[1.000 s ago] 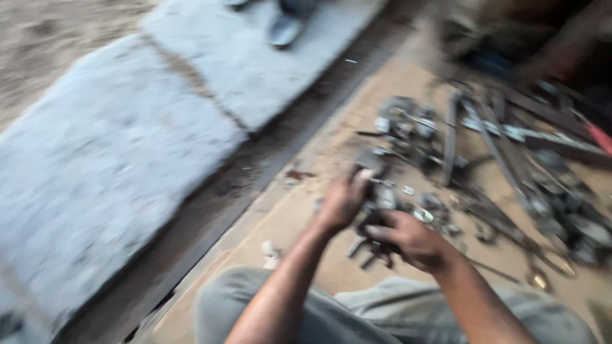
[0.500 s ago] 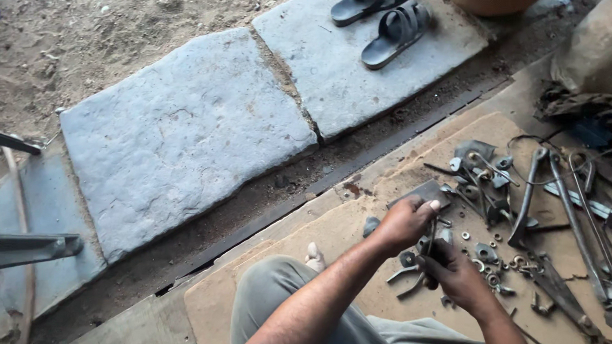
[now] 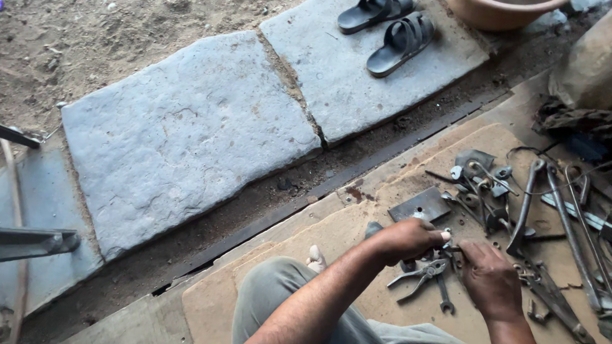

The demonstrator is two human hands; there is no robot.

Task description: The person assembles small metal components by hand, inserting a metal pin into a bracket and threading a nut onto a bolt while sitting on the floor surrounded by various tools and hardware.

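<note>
My left hand and my right hand meet over a pile of tools on a brown board. Both have their fingers closed on a small dark metal part held between them. What kind of part it is cannot be made out. Just below the hands lie a pair of pliers and a small spanner. A flat grey metal plate lies just beyond my left hand. My knee in grey trousers is bent under my left arm.
Long spanners and rods and several small metal fittings spread to the right. Two grey stone slabs lie beyond the board, with black sandals and a clay pot at the top. Metal bars jut in at the left.
The view has swung and steadied, bringing the sandals and slabs fully into sight. Both hands have stayed together over the same spot in the tool pile.
</note>
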